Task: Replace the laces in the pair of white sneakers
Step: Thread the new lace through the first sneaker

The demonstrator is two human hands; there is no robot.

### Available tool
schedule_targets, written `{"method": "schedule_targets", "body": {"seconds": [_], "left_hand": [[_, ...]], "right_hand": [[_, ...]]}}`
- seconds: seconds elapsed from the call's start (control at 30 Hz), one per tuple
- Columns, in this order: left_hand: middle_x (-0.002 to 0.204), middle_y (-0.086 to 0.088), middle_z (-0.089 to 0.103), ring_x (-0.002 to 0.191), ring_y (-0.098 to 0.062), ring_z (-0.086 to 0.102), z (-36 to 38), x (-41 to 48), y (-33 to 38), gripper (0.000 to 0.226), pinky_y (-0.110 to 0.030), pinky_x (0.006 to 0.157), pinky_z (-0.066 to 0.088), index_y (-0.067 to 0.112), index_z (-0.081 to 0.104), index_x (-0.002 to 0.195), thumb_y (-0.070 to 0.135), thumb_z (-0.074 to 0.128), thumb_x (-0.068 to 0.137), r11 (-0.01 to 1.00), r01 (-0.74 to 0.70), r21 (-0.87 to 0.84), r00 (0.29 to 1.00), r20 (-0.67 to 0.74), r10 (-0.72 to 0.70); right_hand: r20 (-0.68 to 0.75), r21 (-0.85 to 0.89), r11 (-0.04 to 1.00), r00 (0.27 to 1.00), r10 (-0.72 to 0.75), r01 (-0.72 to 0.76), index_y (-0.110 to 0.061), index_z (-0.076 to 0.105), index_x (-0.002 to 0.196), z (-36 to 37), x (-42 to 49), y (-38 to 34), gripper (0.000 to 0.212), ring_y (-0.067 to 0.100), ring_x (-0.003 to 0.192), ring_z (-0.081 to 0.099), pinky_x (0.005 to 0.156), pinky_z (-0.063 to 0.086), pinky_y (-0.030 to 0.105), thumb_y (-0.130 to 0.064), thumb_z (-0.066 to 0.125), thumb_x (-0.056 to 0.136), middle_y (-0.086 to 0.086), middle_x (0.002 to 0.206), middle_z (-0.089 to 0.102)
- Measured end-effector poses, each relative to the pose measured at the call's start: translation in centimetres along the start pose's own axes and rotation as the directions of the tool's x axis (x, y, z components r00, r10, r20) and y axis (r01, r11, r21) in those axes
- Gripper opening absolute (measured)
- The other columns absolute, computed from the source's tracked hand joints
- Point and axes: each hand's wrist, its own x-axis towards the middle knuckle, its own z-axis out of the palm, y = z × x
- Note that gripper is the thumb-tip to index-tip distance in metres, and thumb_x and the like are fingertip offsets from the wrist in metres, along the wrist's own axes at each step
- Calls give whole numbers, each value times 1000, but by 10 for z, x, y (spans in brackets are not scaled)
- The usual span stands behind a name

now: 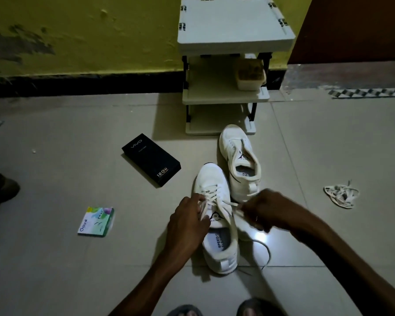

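Note:
Two white sneakers stand on the tiled floor. The near sneaker (217, 215) carries a white lace (211, 195) crossed through its eyelets. My left hand (187, 221) grips the shoe's left side at the laces, fingers curled. My right hand (263, 212) pinches a lace end stretched out to the right; the loose tail (266, 252) trails on the floor. The far sneaker (240, 163) lies just behind, with no lace in it. A loose bundle of white laces (341, 195) lies on the floor to the right.
A black phone box (151, 159) lies left of the shoes, a small green-white carton (96, 222) further left. A white shoe rack (228, 65) with a container (250, 75) stands against the yellow wall. My feet (217, 310) show at the bottom edge.

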Motion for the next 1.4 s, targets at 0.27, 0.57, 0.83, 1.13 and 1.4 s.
{"method": "schedule_targets", "body": {"seconds": [0.27,0.57,0.83,1.13,1.4], "left_hand": [[119,7,54,102,-12,58,-2,-7,6,40,-23,79,46,32,53,125,27,67,88,992,-51,111,994,-95,62],[111,8,51,97,-10,55,-3,-3,5,27,-28,81,51,33,55,118,39,61,92,994,-84,63,995,-47,87],[76,13,59,68,-8,56,-17,25,31,16,-24,67,50,38,68,102,40,68,86,958,-283,-46,959,-4,283],[64,5,68,56,-5,65,-74,55,67,6,-26,57,56,24,72,89,22,66,89,899,-281,-337,935,-307,177],[93,-10,72,79,-24,68,-41,28,49,19,-37,79,56,12,58,115,22,50,101,740,151,-656,969,246,21]], "right_hand": [[-59,-579,808,984,-171,106,-12,70,92,15,17,16,21,22,83,66,70,49,31,-27,56,93,7,92,70],[-88,-608,772,951,-297,185,-5,63,96,33,44,2,29,28,91,62,68,42,30,-30,49,97,15,102,63],[-159,-187,927,922,-354,324,-19,66,65,-20,-20,-49,40,2,55,56,52,39,9,-43,53,95,0,64,63],[41,-530,812,964,-262,244,-32,69,67,-27,-18,-24,29,2,58,56,58,40,18,-46,60,91,-12,63,61],[-204,63,965,950,-236,254,-4,72,78,-3,1,-29,27,15,60,70,66,59,30,-29,68,89,3,65,72]]}}
